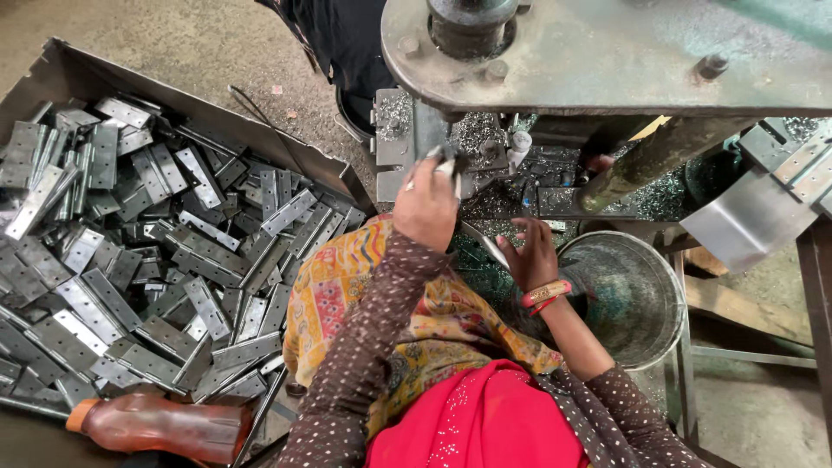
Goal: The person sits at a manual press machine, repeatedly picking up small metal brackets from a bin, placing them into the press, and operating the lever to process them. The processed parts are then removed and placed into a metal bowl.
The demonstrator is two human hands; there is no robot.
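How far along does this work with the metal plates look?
Done: nothing finished can be told apart; the metal bucket below the press shows no clear plates. In hand: the left hand holds a metal plate up at the press, and the right hand hovers open beside it. Left: the tray is heaped with flat metal plates.

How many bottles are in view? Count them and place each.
1: an orange-capped bottle lies on its side at the bottom left, just below the tray of metal plates. Others may be hidden out of frame.
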